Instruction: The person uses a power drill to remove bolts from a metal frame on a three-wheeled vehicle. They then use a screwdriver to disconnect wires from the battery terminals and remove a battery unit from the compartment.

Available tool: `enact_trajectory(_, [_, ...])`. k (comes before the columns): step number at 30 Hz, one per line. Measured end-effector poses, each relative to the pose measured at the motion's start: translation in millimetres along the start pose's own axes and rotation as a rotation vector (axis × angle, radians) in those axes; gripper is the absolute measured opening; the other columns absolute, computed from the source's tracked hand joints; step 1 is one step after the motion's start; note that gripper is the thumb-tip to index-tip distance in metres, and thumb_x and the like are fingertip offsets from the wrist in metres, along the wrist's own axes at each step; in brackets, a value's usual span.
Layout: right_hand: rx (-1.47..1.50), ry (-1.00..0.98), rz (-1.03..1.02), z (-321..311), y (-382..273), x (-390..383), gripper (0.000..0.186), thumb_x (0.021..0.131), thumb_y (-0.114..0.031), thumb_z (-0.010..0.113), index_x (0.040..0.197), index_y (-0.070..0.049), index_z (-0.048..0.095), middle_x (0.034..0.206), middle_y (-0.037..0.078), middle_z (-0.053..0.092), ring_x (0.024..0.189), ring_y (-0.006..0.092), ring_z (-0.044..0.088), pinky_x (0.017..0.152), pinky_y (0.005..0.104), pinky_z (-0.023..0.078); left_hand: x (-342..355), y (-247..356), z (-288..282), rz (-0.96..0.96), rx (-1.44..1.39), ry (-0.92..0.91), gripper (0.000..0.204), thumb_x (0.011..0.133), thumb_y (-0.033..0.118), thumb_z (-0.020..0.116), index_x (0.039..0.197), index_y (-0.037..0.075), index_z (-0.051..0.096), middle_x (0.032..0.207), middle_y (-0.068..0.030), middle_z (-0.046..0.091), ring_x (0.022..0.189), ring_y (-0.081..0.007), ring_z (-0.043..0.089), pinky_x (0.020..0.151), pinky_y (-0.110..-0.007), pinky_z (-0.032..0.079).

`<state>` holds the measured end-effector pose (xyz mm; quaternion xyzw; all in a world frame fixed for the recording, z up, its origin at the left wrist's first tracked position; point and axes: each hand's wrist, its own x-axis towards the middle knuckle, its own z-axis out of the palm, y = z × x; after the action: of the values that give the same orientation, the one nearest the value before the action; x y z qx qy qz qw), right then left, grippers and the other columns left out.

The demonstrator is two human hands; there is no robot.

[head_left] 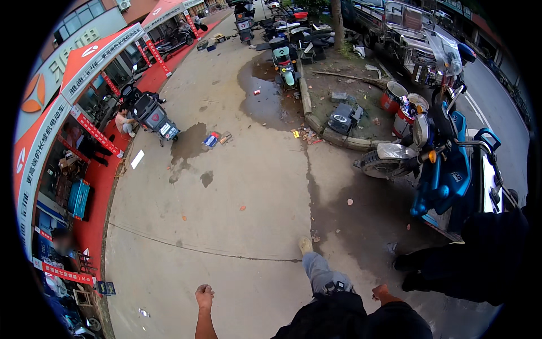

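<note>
Hands are swinging free as I am watching this walk across the pavement [237, 186]: the left hand [204, 296] is hanging with fingers loosely curled and holding nothing, and the right hand [380, 292] is drawn into a loose fist beside the hip, though I cannot tell whether anything small is tucked inside it. Nothing is being carried; the nearest thing is the blue scooter [451, 169], parked just ahead to the right. One foot [305, 245] is stepping out onto a dark stained patch, and I am judging that a slip could come if that patch is wet. A person in dark clothes [474, 260] is crouching near the scooter, close to the right hand, so a swinging arm could be brushing them. A thin cable [186, 247] is lying across the ground to the left and could be catching a shoe. Puddles [265, 90] and scattered boxes [217, 138] are lying farther ahead.
</note>
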<state>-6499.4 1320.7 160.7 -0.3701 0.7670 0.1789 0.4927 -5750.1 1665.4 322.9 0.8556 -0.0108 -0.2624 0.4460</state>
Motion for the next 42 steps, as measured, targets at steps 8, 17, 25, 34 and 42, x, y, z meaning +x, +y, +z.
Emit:
enact_trajectory(8, [0.207, -0.045, -0.588, 37, -560, -38, 0.032, 0.094, -0.02, 0.069, 0.112, 0.004, 0.077, 0.085, 0.012, 0.077, 0.074, 0.0201, 0.077, 0.066, 0.0353, 0.062, 135, 131, 58, -0.315, 0.208, -0.207, 0.015, 0.095, 0.017, 0.075, 0.098, 0.002, 0.071, 0.079, -0.0076, 0.071, 0.062, -0.018, 0.07, 0.054, -0.033, 0.058])
enact_trajectory(17, [0.365, 0.031, -0.853, -21, -1061, -4, 0.036, 0.098, -0.023, 0.067, 0.123, 0.002, 0.073, 0.092, 0.012, 0.076, 0.078, 0.0178, 0.074, 0.066, 0.0326, 0.059, 437, 236, 215, -0.729, 0.411, -0.568, 0.024, 0.094, 0.021, 0.072, 0.107, 0.001, 0.077, 0.094, -0.016, 0.078, 0.078, -0.0278, 0.078, 0.068, -0.04, 0.063])
enact_trajectory(25, [0.322, -0.045, -0.233, 6, -1205, 46, 0.017, 0.096, -0.012, 0.062, 0.102, 0.0, 0.073, 0.08, 0.012, 0.07, 0.061, 0.0233, 0.069, 0.052, 0.0385, 0.058, 923, 577, 276, 0.067, 0.518, -0.294, 0.037, 0.092, 0.032, 0.075, 0.114, 0.002, 0.077, 0.109, -0.0212, 0.079, 0.108, -0.0378, 0.075, 0.096, -0.043, 0.059])
enact_trajectory(34, [-0.122, -0.043, -0.19, 22, -1641, 190, 0.014, 0.098, -0.013, 0.061, 0.096, 0.0, 0.067, 0.077, 0.017, 0.07, 0.058, 0.0284, 0.07, 0.049, 0.0433, 0.057, 1262, 973, 384, 0.193, 0.061, -0.211, 0.035, 0.101, 0.019, 0.07, 0.128, -0.003, 0.07, 0.109, -0.0128, 0.076, 0.094, -0.019, 0.072, 0.086, -0.034, 0.057])
enact_trajectory(42, [0.14, -0.084, -1.194, 81, -2360, 39, 0.029, 0.098, -0.017, 0.07, 0.115, 0.006, 0.073, 0.085, 0.006, 0.072, 0.077, 0.0118, 0.068, 0.067, 0.0273, 0.052, 1353, 919, 380, -0.714, 0.27, -0.301, 0.041, 0.091, 0.035, 0.079, 0.108, -0.002, 0.076, 0.09, -0.0201, 0.077, 0.072, -0.0261, 0.076, 0.062, -0.037, 0.062])
